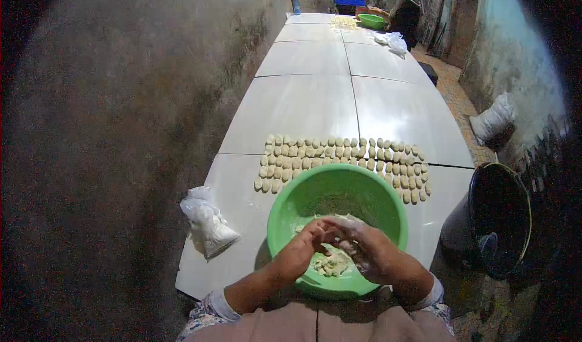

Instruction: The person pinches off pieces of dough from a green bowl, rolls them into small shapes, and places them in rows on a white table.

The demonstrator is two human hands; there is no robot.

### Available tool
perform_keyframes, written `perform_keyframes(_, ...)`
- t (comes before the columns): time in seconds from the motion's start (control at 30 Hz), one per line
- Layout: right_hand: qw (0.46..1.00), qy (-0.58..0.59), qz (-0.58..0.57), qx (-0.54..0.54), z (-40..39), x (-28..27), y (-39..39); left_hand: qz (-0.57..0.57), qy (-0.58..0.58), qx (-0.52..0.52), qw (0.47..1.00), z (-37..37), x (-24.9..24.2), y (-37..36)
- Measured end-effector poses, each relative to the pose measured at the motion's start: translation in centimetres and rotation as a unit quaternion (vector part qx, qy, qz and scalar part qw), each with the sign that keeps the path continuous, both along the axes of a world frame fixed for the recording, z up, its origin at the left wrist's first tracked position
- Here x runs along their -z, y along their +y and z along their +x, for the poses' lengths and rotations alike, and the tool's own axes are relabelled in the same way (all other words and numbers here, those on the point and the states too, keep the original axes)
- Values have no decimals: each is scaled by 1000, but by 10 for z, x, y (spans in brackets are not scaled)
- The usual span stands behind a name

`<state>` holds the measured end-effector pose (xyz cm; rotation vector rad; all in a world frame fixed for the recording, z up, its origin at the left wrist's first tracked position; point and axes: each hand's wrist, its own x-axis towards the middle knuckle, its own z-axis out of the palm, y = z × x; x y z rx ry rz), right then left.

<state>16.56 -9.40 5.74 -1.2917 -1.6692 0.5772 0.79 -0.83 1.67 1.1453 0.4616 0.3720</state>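
Both hands meet over a green plastic basin (397, 212) at the table's near end. My left hand (297, 251) comes in from the left, its fingers curled and pressed against the other hand's fingers. Bent across from the right, my right hand (373, 245) is whitened with flour or dough on its fingers. Whatever lies between the fingers is hidden. Below them, crumbly pale dough (332, 264) lies in the basin, with more behind the fingers. Just beyond the basin, rows of small oval dough pieces (315, 152) cover part of the tabletop.
On the white table (297, 106), a clear bag of white powder (212, 227) sits left. A dark bucket (500, 221) stands right, below a white sack (494, 119). At the far end are another person (407, 18), a second green basin (371, 21), a plastic bag (394, 42) and a blue crate (350, 0).
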Motion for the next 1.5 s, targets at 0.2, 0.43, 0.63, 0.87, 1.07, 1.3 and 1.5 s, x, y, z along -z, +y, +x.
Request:
perform_keyframes(0.2,998,-50,-31,19,8,7,0,-65,-45,98,992,-1,1,-5)
perform_keyframes(0.43,943,-309,64,106,1,6,2,-73,-82,59,992,-3,4,1)
perform_keyframes(0.63,937,-342,-18,63,1,-3,2,-37,33,33,998,1,-1,-3)
perform_keyframes(0.87,981,-157,-101,-46,6,-10,-7,51,-30,85,995,-2,20,5)
perform_keyframes(1.07,978,-196,-72,-25,9,-1,-3,21,-31,38,999,1,18,-3)
perform_keyframes(1.3,974,-210,80,40,-2,19,1,-43,-71,38,996,-8,-13,-3)
perform_keyframes(1.5,964,-265,-9,-19,-16,1,-5,-16,-121,-33,992,-13,12,7)
